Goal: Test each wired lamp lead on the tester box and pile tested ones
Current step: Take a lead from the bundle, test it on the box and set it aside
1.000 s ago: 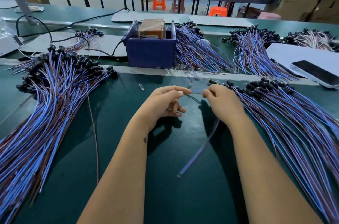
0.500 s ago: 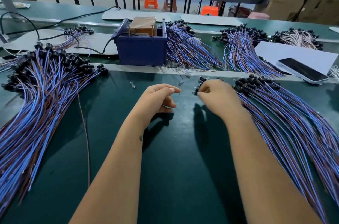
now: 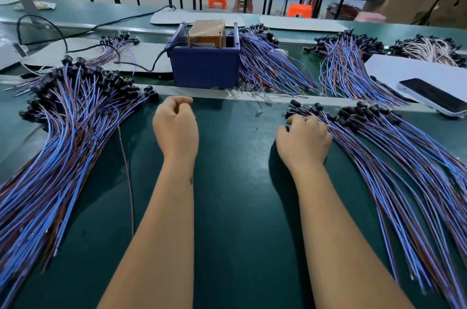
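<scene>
The left hand [image 3: 175, 129], at centre frame, hangs over the green mat [image 3: 235, 207] with its fingers loosely curled and seems to hold nothing, though its palm side is hidden. The right hand [image 3: 304, 139], right of centre, lies with fingers bent down onto the near ends of the right-hand lead pile [image 3: 394, 157]; whether it has pinched 1 lead I cannot tell. The blue tester box [image 3: 204, 66] stands at upper centre, apart from both hands, with loose clear bulbs [image 3: 257, 112] just in front of it. A second, larger lead pile [image 3: 58, 147] fans across the left of the frame. The risk, as I judge it: the crowded black sockets and crossing wires could let the fingers snag 2 leads, or drag neighbours out, mixing tested with untested.
</scene>
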`<action>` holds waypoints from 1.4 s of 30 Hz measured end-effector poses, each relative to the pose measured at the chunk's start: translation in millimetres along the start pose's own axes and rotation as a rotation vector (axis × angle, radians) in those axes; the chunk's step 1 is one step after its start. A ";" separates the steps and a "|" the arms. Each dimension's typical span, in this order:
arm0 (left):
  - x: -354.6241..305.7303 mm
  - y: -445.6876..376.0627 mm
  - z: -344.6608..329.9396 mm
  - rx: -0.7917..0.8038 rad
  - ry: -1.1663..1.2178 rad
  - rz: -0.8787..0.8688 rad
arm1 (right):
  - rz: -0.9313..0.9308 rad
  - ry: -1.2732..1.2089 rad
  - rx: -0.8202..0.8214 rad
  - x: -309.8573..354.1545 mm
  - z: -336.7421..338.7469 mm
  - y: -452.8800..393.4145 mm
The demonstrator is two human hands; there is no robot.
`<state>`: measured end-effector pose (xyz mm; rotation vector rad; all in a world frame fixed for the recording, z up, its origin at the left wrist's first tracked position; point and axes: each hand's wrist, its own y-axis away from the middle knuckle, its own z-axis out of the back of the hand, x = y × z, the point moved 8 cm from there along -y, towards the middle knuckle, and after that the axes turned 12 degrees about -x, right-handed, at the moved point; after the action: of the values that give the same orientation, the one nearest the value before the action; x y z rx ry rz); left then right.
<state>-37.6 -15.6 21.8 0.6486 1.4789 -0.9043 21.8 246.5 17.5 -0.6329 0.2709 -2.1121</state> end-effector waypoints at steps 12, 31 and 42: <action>14.3 -11.9 18.4 -0.118 -0.642 -0.100 | 0.414 -0.255 0.126 121.9 -38.2 45.3; 3.9 -23.0 42.0 -0.240 -0.523 -0.231 | 0.390 -0.393 0.205 113.1 -38.9 45.3; 4.9 -2.8 -14.9 0.095 -0.743 -0.347 | 0.380 -0.426 0.203 110.9 -35.8 42.5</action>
<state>-48.7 -5.3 17.0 0.0793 0.8833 -1.3118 -20.2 130.3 7.2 -0.8187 -0.0597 -1.5728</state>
